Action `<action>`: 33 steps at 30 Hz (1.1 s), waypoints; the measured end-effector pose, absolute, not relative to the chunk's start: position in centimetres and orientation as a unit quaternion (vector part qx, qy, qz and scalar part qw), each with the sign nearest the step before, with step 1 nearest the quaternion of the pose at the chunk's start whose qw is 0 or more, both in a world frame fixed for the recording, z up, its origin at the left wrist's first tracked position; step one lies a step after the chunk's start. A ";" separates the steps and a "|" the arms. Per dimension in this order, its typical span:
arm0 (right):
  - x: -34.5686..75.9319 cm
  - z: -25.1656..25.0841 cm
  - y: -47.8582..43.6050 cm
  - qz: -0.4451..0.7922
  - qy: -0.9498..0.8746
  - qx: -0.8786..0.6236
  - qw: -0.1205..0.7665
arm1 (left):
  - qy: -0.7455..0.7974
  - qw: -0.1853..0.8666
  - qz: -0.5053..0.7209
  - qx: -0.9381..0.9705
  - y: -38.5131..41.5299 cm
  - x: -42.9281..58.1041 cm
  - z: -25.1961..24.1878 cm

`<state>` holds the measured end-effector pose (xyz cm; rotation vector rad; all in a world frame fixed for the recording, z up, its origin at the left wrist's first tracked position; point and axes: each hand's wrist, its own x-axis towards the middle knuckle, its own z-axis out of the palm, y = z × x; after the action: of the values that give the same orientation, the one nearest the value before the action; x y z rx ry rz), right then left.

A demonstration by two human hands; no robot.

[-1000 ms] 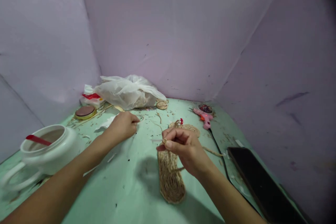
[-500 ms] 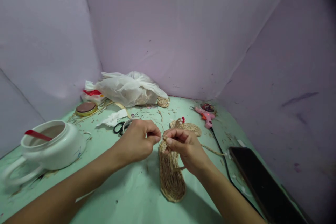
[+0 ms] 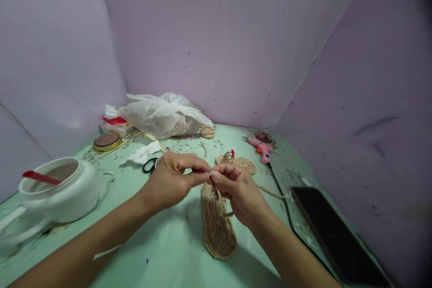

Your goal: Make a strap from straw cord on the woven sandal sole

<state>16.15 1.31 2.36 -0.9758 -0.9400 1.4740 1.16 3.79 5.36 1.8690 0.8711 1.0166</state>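
Observation:
Over a sole-shaped piece of coiled jute cord (image 3: 219, 234), my two hands meet fingertip to fingertip. My left hand (image 3: 173, 182) is closed in a pinch, its thumb and finger at a small whitish bit (image 3: 211, 173) too small to name. My right hand (image 3: 239, 189) pinches beside that bit, with jute cord (image 3: 218, 191) coming down from its fingers onto the sole shape. The fingers partly hide how the cord runs. Behind the right hand lies a second coiled jute sole (image 3: 245, 164) with red and white beads (image 3: 232, 154) on it.
A pink glue gun (image 3: 261, 148) lies at the back right, its black cable running past a dark phone (image 3: 337, 234). On the left stands a white pot (image 3: 67, 193) holding a red stick. Scissors (image 3: 148, 165), crumpled tissue (image 3: 141, 153) and a plastic bag (image 3: 165, 114) sit farther back.
My left fingertips have moved slightly right, up against the right ones. A whitish bit now shows between them. The whole view has shifted a little.

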 end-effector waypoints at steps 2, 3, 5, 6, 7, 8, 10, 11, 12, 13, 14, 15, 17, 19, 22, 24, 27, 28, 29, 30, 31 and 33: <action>16.1 2.6 1.2 0.631 -0.392 -0.399 0.537 | 0.341 0.425 0.410 0.732 4.0 1.1 5.1; 16.1 2.7 1.2 0.636 -0.392 -0.394 0.536 | 0.338 0.433 0.410 0.728 4.0 1.0 5.0; 16.0 2.9 1.1 0.642 -0.392 -0.384 0.536 | 0.334 0.445 0.409 0.724 4.1 1.0 4.8; 16.0 2.9 1.1 0.642 -0.393 -0.382 0.536 | 0.334 0.448 0.408 0.722 4.1 1.0 4.8; 16.0 3.0 1.0 0.642 -0.393 -0.383 0.536 | 0.336 0.452 0.406 0.720 4.1 1.0 4.8; 15.9 3.0 1.0 0.640 -0.394 -0.385 0.535 | 0.340 0.455 0.404 0.718 4.1 1.0 4.8; 15.9 2.9 1.0 0.636 -0.399 -0.389 0.534 | 0.349 0.463 0.397 0.711 4.1 1.0 4.9; 15.9 2.9 1.0 0.632 -0.405 -0.389 0.534 | 0.353 0.468 0.394 0.708 4.1 1.0 4.9; 15.9 2.9 1.1 0.629 -0.411 -0.389 0.533 | 0.357 0.472 0.391 0.705 4.1 1.0 5.0; 15.9 2.8 1.1 0.625 -0.416 -0.390 0.533 | 0.360 0.476 0.389 0.702 4.1 1.0 5.1; 15.9 2.9 1.1 0.622 -0.420 -0.391 0.533 | 0.363 0.479 0.385 0.700 4.1 1.0 5.1; 15.9 2.9 1.1 0.619 -0.424 -0.394 0.531 | 0.366 0.481 0.382 0.699 4.1 1.0 5.1; 15.9 3.1 1.0 0.610 -0.431 -0.400 0.531 | 0.374 0.483 0.378 0.696 4.1 1.0 5.2; 15.9 3.3 0.9 0.595 -0.443 -0.410 0.531 | 0.383 0.484 0.378 0.690 4.1 1.0 5.2; 15.9 3.7 0.6 0.555 -0.472 -0.435 0.529 | 0.394 0.480 0.379 0.686 4.0 1.1 5.3; 15.9 3.8 0.5 0.524 -0.496 -0.448 0.528 | 0.402 0.473 0.379 0.686 3.9 1.1 5.4; 15.9 3.6 0.4 0.497 -0.522 -0.444 0.532 | 0.414 0.457 0.384 0.687 3.7 1.3 5.5; 15.9 3.5 0.4 0.488 -0.530 -0.442 0.534 | 0.415 0.453 0.386 0.688 3.6 1.3 5.5; 15.9 3.4 0.4 0.477 -0.539 -0.442 0.535 | 0.414 0.449 0.387 0.691 3.5 1.4 5.5; 15.9 3.3 0.3 0.458 -0.550 -0.445 0.538 | 0.412 0.446 0.387 0.694 3.4 1.4 5.5; 15.9 3.2 0.3 0.433 -0.564 -0.449 0.541 | 0.414 0.440 0.386 0.697 3.3 1.5 5.5; 16.0 3.1 0.1 0.369 -0.595 -0.457 0.549 | 0.435 0.392 0.395 0.708 3.3 1.5 5.4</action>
<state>16.01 0.10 3.08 -1.0820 -1.4084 0.8733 1.47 3.30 5.43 1.7968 1.1048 1.0029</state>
